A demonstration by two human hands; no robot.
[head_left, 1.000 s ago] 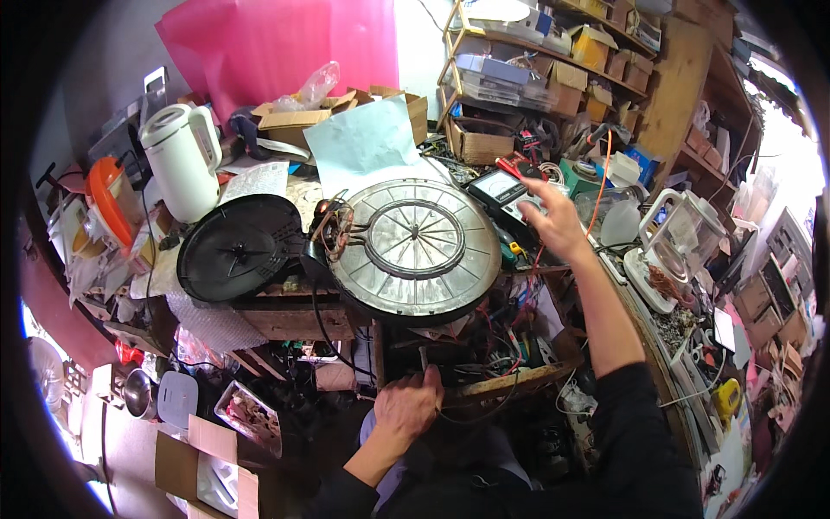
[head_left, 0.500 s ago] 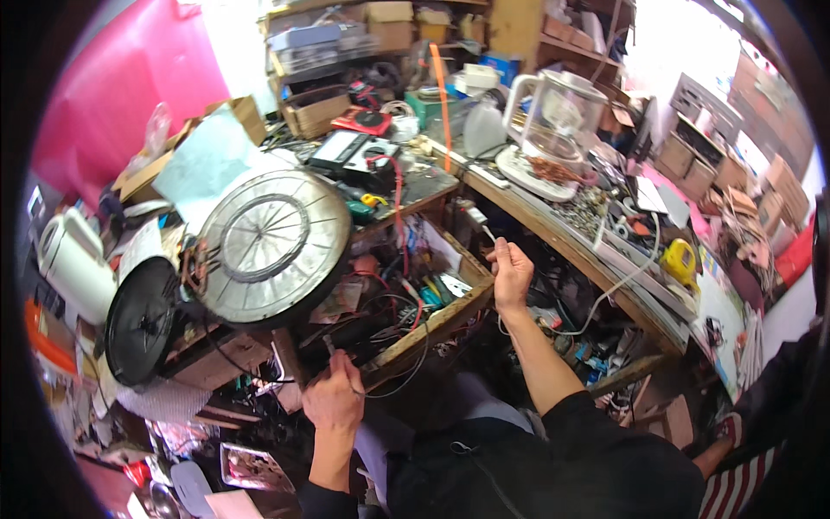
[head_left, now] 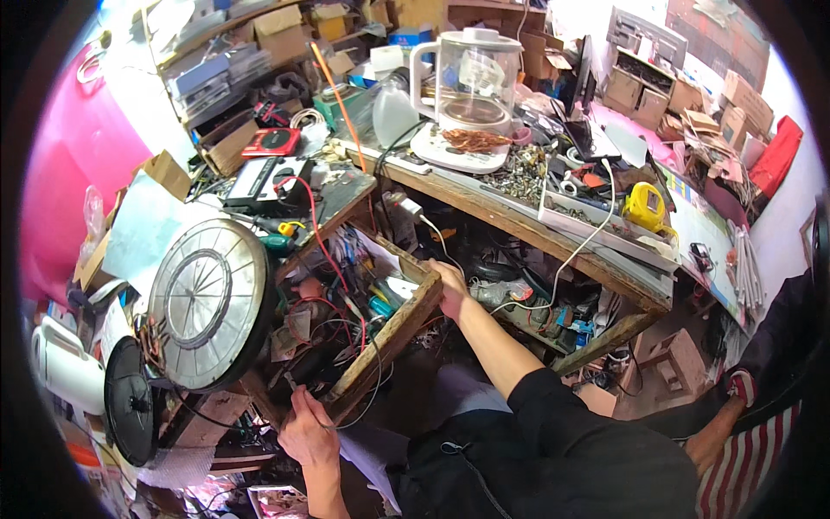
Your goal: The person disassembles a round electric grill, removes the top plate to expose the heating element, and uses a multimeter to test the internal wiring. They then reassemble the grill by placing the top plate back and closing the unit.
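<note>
Head view: the left hand (head_left: 311, 432) is closed on a slim grey tool (head_left: 291, 381); the right hand (head_left: 451, 290) touches the right corner of the rough wooden drawer (head_left: 385, 342), its grip hidden. The drawer stands pulled out, crowded with tools (head_left: 380, 306). Leftward, a round, ribbed metal plate (head_left: 206, 298) and smooth black disc (head_left: 130, 402) lie side by side, seemingly dismantled, not yet reassembled.

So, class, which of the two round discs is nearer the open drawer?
The silver disc, with spoke-like lines and a ring on its face; the black disc sits farther left, away from the drawer.
</note>
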